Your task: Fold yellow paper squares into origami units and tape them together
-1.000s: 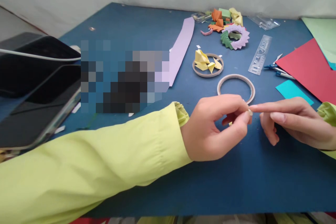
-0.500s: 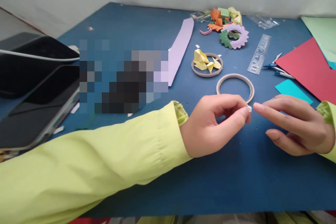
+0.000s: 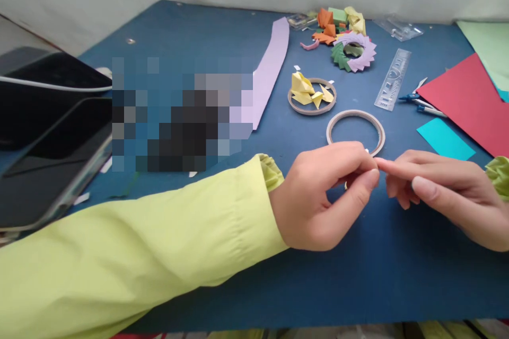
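My left hand [image 3: 328, 196] is closed in a pinch, thumb against index finger, above the blue table. What lies between those fingertips is mostly hidden; a tiny yellow bit shows below the palm. My right hand [image 3: 445, 185] reaches in from the right with its index finger stretched out, the tip touching the left fingertips. Its thumb stands apart and nothing is held in it. Just behind the left hand lies a roll of narrow tape [image 3: 356, 112]. Farther back, folded yellow paper pieces [image 3: 303, 85] sit inside another tape ring [image 3: 312, 113].
A lilac paper strip [image 3: 272, 69], a lilac-and-green folded paper ring [image 3: 361, 58] and a clear ruler [image 3: 393, 79] lie farther back. Turquoise paper [image 3: 445, 139], pens [image 3: 431, 110] and red paper [image 3: 473, 100] are at right. A phone [image 3: 59, 153] lies left, beside a blurred-out patch.
My right index finger has moved left and now touches the left fingertips. The small white piece seen earlier at the left thumb tip no longer shows there.
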A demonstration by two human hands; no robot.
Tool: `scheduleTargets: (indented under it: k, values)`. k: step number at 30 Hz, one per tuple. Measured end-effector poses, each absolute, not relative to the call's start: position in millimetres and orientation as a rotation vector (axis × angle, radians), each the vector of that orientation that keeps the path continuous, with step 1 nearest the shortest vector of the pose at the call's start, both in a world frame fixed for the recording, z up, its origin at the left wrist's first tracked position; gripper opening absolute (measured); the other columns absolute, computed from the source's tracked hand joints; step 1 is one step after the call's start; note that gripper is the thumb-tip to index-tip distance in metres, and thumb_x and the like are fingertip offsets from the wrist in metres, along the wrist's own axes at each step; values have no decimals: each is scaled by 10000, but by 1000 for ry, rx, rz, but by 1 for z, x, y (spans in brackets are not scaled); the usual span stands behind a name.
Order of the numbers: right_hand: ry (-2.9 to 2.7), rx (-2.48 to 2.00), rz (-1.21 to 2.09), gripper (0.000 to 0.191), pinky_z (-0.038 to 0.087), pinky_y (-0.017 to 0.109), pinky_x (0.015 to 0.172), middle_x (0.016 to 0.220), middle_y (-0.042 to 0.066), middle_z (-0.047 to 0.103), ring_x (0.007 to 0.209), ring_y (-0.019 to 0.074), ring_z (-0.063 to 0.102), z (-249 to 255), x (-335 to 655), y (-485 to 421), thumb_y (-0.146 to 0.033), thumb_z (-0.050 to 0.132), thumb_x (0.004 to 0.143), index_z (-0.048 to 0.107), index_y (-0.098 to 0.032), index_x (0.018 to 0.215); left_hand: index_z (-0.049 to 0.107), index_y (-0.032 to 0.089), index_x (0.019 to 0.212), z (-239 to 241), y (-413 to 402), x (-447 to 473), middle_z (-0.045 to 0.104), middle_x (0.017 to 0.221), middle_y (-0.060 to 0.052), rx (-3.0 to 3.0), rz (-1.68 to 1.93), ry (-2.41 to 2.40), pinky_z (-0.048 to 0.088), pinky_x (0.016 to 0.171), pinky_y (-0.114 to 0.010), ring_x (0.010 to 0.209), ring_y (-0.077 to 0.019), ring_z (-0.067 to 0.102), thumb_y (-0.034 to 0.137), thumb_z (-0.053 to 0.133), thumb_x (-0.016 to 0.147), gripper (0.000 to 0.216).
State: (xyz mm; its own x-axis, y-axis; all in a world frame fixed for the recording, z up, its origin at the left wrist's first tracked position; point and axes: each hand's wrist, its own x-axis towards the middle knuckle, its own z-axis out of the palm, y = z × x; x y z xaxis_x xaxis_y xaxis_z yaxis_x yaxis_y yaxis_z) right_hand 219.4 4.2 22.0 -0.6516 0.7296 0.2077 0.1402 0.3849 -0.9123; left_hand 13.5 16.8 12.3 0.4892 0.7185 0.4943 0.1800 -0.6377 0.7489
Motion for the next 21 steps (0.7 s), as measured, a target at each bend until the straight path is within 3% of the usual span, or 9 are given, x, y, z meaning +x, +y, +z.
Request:
scheduleTargets:
  k: [3,7,21]
  values:
    - [-1826,-800,1572,342,439,231,626,885,19,527,766,112,493,20,220,5,-286,363,979,525,-341,1275,507,159,651,10,17,14,504,587,13,2096,1117,747,365,523,-222,528,-88,418,105,447,844,209]
    - [-1697,-784,1737,322,415,232,608,901,9,530,739,104,488,19,220,8,-320,378,974,555,-364,1240,527,153,653,10,17,15,505,582,17,2058,1086,722,355,503,-213,516,-80,417,116,445,857,223]
    - [-1876,-736,1563,344,456,232,639,920,18,549,780,109,508,16,223,11,-268,384,972,517,-333,1283,571,168,656,14,19,16,561,595,5,1900,994,786,383,484,-216,516,-99,473,186,458,863,236]
